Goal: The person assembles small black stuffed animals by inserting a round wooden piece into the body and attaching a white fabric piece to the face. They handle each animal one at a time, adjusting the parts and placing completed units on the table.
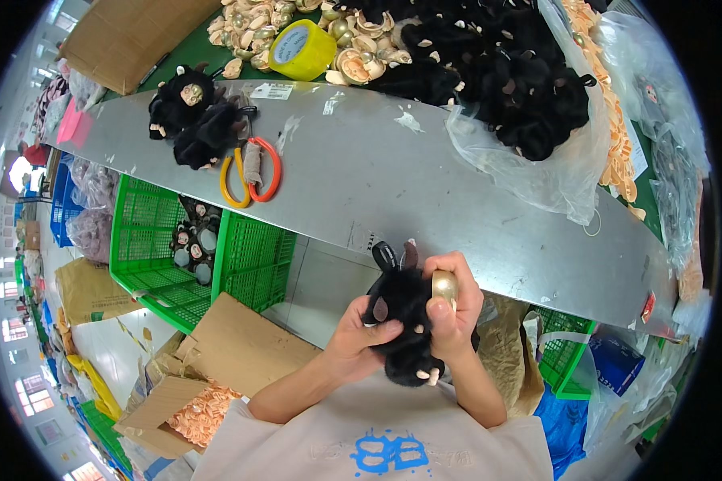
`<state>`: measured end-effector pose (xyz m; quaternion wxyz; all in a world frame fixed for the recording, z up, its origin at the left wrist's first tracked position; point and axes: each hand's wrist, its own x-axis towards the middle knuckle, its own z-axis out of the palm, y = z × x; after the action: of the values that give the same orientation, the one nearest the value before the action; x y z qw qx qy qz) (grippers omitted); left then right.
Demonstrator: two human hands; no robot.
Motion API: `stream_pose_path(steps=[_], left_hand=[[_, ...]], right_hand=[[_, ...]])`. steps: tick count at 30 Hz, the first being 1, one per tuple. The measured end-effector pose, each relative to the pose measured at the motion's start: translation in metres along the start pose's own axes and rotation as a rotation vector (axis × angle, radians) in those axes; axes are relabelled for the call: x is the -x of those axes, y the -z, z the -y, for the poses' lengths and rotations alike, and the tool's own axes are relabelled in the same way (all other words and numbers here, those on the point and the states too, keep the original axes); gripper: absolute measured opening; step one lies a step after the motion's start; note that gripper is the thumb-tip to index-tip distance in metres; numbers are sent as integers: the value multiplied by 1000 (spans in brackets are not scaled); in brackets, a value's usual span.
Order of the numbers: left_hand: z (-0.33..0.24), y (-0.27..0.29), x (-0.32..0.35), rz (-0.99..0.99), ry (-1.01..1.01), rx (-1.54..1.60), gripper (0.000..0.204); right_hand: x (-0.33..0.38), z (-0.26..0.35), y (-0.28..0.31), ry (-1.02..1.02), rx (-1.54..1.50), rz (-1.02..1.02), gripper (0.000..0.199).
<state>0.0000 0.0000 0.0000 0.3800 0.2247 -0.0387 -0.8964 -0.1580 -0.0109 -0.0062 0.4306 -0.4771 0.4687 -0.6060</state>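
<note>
Close in front of my chest, my left hand (359, 341) is wrapped around a black plush toy (403, 297) with small brown ears, a black hanging loop and pale little paws. My right hand (460, 317) grips a shiny gold rounded plastic piece (444, 286) between thumb and fingers, against the toy's side. How far the piece sits inside the plush is hidden by my fingers. Beyond my hands, on the grey metal table (337, 160), lie scissors (253, 170) with yellow and red-orange handles. Next to them rest black plush toys (186, 100), one showing a gold face.
At the back are a yellow tape roll (301, 50), a heap of gold and peach shell pieces (249, 32), and piled black plush (529, 96) on clear plastic. Below the table stand a green crate (156, 232) holding finished-looking toys and a cardboard box (156, 401) of peach pieces.
</note>
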Motion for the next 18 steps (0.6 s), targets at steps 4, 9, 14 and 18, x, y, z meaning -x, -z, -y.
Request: stream_pose_path(steps=[4,9,14,18], left_hand=[[-3,0,-1,55,-28,-38,21],[-18,-11,0,-66,-70,-448,25],[-30,-41,2,-180,-152,-804,24],[-28,-38,-2,-151,-299,-865,23]], right_hand=[[-5,-1,-1,-4,28,15,44],[-4,0,2,44,207,17,47],[7,4,5,131,262,4,52],[9,8,5,201,233,-16,51]])
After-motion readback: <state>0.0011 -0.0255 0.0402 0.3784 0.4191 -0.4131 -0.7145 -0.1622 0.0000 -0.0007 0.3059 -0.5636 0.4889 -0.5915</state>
